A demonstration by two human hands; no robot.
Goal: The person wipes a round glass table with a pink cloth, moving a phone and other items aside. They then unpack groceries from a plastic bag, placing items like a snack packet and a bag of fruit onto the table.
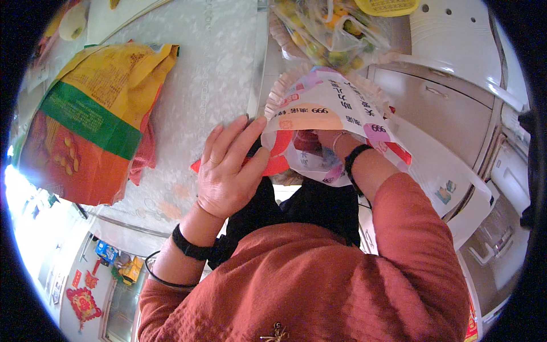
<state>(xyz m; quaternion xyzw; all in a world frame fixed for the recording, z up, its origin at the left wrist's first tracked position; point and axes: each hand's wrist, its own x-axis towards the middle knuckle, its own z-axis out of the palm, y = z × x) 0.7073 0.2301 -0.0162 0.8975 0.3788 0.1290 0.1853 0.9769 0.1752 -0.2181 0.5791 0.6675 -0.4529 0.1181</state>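
A white printed bag (337, 100) with pink and orange patches and red handles lies in front of me, its mouth facing my body. My right hand (327, 139) reaches inside it; the fingers are hidden, and a dark red item (307, 141) shows beside them. At the left edge of the mouth is my left hand (233, 164), palm down with the fingers spread, next to a red handle (275, 164). Whether its fingertips pinch the bag cannot be told.
A yellow, green and orange food bag (92, 124) stands on the pale table (205, 85) at left, with a red cloth (144, 149) behind it. Beyond the printed bag lies a clear plastic bag of citrus fruit (333, 38). White and beige cabinets (440, 89) are at right.
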